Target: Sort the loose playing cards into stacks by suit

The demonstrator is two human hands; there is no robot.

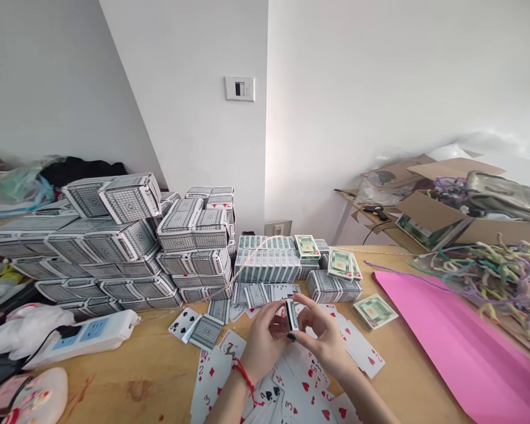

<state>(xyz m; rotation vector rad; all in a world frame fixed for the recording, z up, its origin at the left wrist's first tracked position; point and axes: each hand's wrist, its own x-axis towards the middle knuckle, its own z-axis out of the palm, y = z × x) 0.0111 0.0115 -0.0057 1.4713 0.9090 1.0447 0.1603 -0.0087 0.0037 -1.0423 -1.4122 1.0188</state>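
Note:
My left hand (pixel 267 333) and my right hand (pixel 320 333) come together at the middle of the table, fingers pinched round a small playing card (pixel 292 315) that looks folded into a narrow strip with its patterned back showing. A red string bracelet circles my left wrist. Beneath both hands lie loose large playing cards (pixel 212 383), many face up with hearts and diamonds. Just left of them, a patterned card back (pixel 206 333) and a spade card (pixel 183 323) rest on the wood. Part of the held card is hidden by my fingers.
Stacked blocks made of folded cards (pixel 119 241) fill the back left. Green card boxes (pixel 375 311) sit right of centre. A white power strip (pixel 88 338) lies at left. Pink sheet (pixel 450 347), tangled fuzzy stems (pixel 507 282) and an open carton (pixel 494 229) occupy the right.

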